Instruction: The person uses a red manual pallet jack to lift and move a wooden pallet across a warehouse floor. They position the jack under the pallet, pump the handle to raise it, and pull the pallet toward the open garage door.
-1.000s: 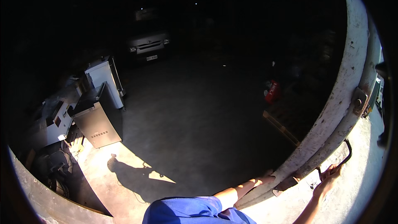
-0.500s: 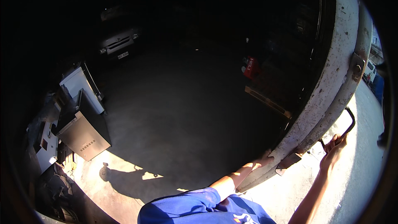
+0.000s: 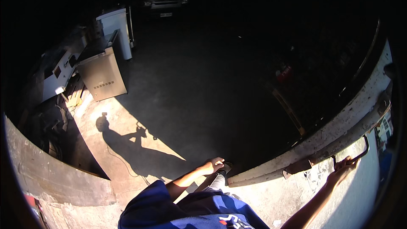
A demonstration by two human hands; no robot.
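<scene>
My right hand [image 3: 344,168] is closed round a dark bent bar handle [image 3: 367,147] on the outer side of a large door or gate panel. The panel's edge [image 3: 322,141] is pale and scuffed, and it curves up the right side of the view. A small metal bracket [image 3: 296,168] sticks out low on the panel, to the left of my right hand. My left hand [image 3: 212,165] hangs in front of my body, away from the panel edge, with loosely curled fingers slightly apart and nothing visible in them. My shoe [image 3: 227,168] shows just beyond it.
At left stand a metal cabinet [image 3: 101,76], a white appliance-like box [image 3: 116,23] and dark clutter [image 3: 51,123]. A vehicle [image 3: 165,2] sits far back in the dark. A wooden pallet [image 3: 288,112] and a red object [image 3: 284,74] lie at right. A wall [image 3: 51,169] borders the lower left.
My left hand has come off the panel edge and moved left. The view has turned, and the panel sits lower and further right. My right hand keeps its hold on the handle.
</scene>
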